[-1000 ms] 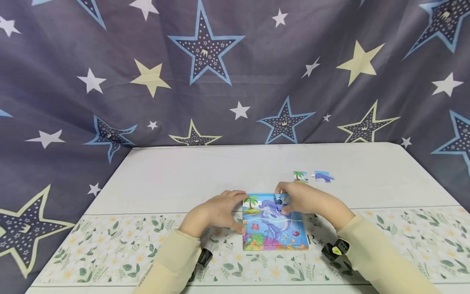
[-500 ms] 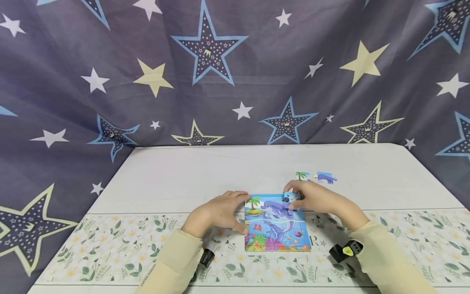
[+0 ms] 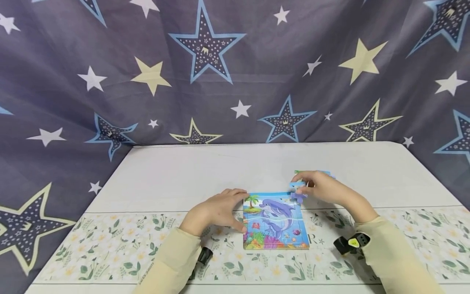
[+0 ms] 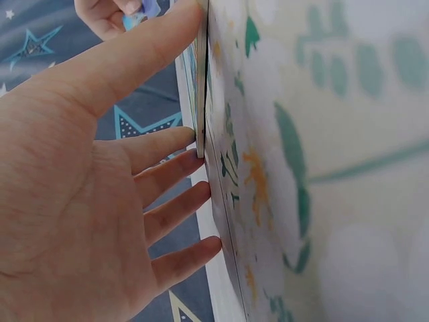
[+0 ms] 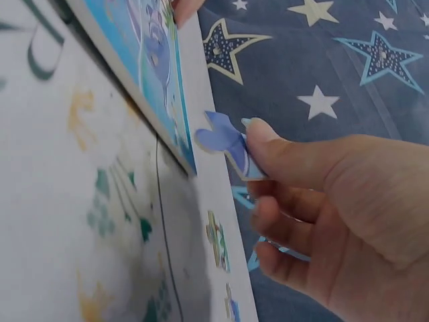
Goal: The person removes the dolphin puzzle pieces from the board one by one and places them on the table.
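A flat jigsaw puzzle (image 3: pixel 269 246) with a dolphin, palm tree and coral picture lies on the table in front of me. My left hand (image 3: pixel 218 210) rests along its left side, fingers spread, thumb at the near part of the edge and a fingertip at the far corner. In the left wrist view those fingers are nearly straight against the edge. My right hand (image 3: pixel 324 188) pinches a blue and purple puzzle piece (image 5: pixel 226 137) between thumb and fingers. It holds the piece raised, tilted, close to the puzzle's far right corner.
Two loose puzzle pieces lie behind the right hand, partly hidden in the head view; the right wrist view shows the palm tree piece (image 5: pixel 218 241) and the other piece (image 5: pixel 232 307). A floral strip (image 3: pixel 121 249) crosses the white table (image 3: pixel 183 171). A starry curtain (image 3: pixel 235 73) hangs behind.
My right hand has carried the pinched puzzle piece from over the puzzle's upper right part to its far right corner, up and away. My left hand stays at the left edge.
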Available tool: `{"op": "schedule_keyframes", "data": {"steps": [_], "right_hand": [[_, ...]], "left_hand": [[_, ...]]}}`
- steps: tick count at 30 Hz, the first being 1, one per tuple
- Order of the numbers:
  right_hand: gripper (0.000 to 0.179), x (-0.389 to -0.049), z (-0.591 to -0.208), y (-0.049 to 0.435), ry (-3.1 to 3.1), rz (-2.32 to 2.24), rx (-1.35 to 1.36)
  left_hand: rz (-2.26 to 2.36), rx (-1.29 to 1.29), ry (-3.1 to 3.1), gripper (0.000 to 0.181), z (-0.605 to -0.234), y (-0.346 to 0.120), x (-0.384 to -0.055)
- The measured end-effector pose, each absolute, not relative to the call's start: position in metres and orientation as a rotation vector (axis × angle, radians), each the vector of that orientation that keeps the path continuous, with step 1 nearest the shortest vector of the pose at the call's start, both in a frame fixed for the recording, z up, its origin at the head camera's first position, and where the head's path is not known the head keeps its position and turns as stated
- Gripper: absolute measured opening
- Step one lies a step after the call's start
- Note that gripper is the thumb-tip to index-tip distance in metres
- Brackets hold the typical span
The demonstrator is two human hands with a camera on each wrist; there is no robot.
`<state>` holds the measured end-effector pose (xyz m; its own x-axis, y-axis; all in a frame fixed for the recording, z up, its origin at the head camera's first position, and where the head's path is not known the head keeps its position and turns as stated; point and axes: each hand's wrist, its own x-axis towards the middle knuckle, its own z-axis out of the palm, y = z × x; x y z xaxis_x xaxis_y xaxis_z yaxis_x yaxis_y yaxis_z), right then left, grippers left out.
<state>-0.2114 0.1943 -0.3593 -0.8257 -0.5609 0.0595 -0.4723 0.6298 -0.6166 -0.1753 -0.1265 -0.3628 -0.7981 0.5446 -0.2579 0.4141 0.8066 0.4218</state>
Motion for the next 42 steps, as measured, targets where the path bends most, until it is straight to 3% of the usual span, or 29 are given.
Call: {"op": "schedule_keyframes", "data": {"steps": [20,33,42], "right_hand": [[0.026,-0.229,-0.367,0.245,3.115,-1.027,-0.361],[0.021,-0.229,-0.37,0.275,3.221,-1.024,-0.216],[0.027,-0.231,-0.372,0.284,3.212,-0.921,-0.139]], "left_hand": [[0.494,0.735,2.615,0.097,-0.362,-0.127,-0.176],[0.499,0.742,2.624,0.097,-0.364,-0.127,-0.177],[0.498,0.737,2.628,0.097,-0.365,-0.127,-0.177]]}}
